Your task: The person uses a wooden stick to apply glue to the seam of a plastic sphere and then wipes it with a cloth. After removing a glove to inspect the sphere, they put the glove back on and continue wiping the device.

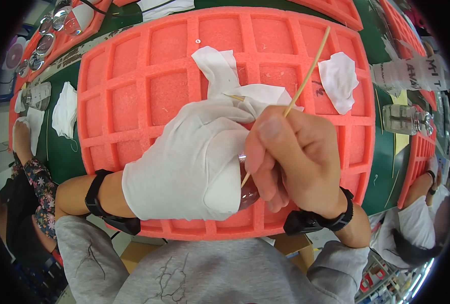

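My left hand, in a white cloth glove, is curled around a clear rounded glass piece. Most of the glass is hidden by the glove and my right hand. My bare right hand pinches a thin wooden stick, slanted up to the right. The stick's lower end shows against the glass, below my right fingers; whether it touches I cannot tell. Just beyond the gloved fingers lies a crumpled white cloth, with a short bit of another stick showing beside it.
Beneath my hands is a red foam tray with square compartments, on a green table. A white cloth lies on its right side, folded cloths at left. Glass jars stand at right, glass spheres far left. Co-workers' arms appear at both sides.
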{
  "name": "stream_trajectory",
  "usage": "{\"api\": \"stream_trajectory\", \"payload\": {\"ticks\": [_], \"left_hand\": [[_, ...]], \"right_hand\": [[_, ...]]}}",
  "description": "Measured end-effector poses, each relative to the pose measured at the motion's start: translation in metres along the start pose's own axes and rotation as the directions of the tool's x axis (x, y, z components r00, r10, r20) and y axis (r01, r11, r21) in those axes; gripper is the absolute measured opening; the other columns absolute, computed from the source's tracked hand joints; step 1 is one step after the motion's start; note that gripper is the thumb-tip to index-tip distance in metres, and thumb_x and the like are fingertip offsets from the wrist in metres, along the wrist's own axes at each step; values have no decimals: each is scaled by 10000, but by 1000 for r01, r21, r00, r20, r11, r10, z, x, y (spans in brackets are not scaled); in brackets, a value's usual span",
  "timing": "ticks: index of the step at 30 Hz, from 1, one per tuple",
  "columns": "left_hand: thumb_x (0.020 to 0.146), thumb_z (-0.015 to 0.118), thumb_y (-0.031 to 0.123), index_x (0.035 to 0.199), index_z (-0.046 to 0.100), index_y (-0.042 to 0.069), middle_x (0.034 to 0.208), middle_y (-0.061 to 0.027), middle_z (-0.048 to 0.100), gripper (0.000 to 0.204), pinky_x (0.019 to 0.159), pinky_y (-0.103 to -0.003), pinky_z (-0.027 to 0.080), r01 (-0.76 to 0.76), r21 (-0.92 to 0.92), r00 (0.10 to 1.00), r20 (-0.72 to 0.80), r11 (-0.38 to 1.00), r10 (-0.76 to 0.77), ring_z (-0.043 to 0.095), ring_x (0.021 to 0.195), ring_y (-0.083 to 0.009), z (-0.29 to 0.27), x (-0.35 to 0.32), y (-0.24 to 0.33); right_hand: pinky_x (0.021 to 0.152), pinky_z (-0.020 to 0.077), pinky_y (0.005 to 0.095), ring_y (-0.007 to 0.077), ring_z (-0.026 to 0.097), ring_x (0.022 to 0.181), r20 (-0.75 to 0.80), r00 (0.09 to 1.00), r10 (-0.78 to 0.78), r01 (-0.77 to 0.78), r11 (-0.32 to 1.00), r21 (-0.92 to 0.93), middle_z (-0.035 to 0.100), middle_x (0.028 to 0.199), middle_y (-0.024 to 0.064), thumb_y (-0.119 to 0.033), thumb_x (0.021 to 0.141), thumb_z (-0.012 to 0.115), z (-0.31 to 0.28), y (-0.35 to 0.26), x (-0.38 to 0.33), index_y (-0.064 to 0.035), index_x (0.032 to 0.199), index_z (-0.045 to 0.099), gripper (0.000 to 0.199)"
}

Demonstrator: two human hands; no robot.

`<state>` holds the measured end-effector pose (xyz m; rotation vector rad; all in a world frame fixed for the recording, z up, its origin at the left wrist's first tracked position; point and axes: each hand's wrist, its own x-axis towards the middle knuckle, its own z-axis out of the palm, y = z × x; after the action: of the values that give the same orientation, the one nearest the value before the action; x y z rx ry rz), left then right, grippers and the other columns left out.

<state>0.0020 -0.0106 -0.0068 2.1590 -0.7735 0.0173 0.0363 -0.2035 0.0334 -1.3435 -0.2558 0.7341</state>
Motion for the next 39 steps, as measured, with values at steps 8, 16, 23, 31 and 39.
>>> {"api": "stream_trajectory", "payload": {"ticks": [8,16,23,31,39], "left_hand": [[648,868,257,1211,612,67,1277,-152,593,647,1021,-515,429,34,87,995,89,996,-42,544,1209,-376,-14,5,4],[613,894,288,1287,558,64,1277,-145,596,786,1099,-572,373,-33,156,999,13,987,31,554,1213,-369,-12,0,7],[608,899,309,1284,570,77,1259,-145,600,787,1115,-563,363,-15,128,998,54,992,8,560,1201,-371,-15,1,7],[599,883,304,1214,602,73,1228,-146,612,714,1090,-513,385,34,121,996,78,992,-43,568,1173,-379,-16,5,7],[575,881,288,1141,632,105,1158,-119,644,645,1060,-484,398,77,46,997,-30,996,-75,572,1150,-377,-10,5,9]], "right_hand": [[363,315,220,70,411,356,-184,981,-64,83,992,96,537,506,47,-220,1117,389,6,5,1,5,803,580,431],[380,304,220,58,402,375,23,981,-194,196,976,-93,524,505,36,-224,1120,381,-1,8,-2,-1,802,581,436],[383,308,223,67,417,382,26,966,-256,258,961,-97,536,512,44,-235,1123,364,-1,12,-1,-1,838,571,423],[400,323,231,71,430,401,-120,983,-135,134,991,-20,553,525,43,-234,1119,385,5,5,-1,3,830,585,424],[397,336,216,65,454,409,38,970,-238,241,956,-168,569,541,42,-223,1115,393,-4,10,-4,7,839,602,416]]}}
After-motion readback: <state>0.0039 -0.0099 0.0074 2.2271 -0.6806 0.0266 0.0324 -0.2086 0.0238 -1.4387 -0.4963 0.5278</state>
